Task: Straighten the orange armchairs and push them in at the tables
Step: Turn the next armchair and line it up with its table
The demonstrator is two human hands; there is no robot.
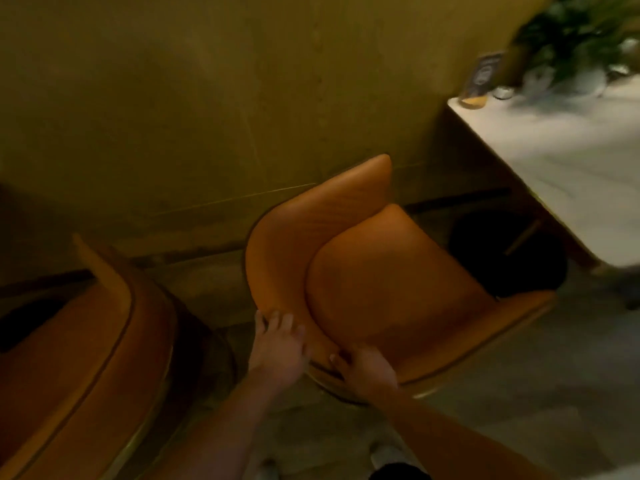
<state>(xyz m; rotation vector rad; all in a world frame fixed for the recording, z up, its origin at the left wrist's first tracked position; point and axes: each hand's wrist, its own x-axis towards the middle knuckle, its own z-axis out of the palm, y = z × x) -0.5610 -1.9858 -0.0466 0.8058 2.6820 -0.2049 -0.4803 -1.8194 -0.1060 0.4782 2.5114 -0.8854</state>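
An orange armchair (381,271) stands in the middle of the head view, its seat turned toward the white table (571,174) at the right and apart from it. My left hand (277,344) grips the curved backrest rim on its near left side, fingers hooked over the edge. My right hand (367,370) holds the same rim just to the right, fingers curled over it by the seat cushion. A second orange armchair (86,358) fills the lower left, seen from behind.
A yellow-green wall (207,98) runs behind both chairs. The table's dark round base (509,254) sits under its near corner. A menu stand (481,77), glasses and a leafy plant (581,32) stand at the table's far end. Grey floor lies to the lower right.
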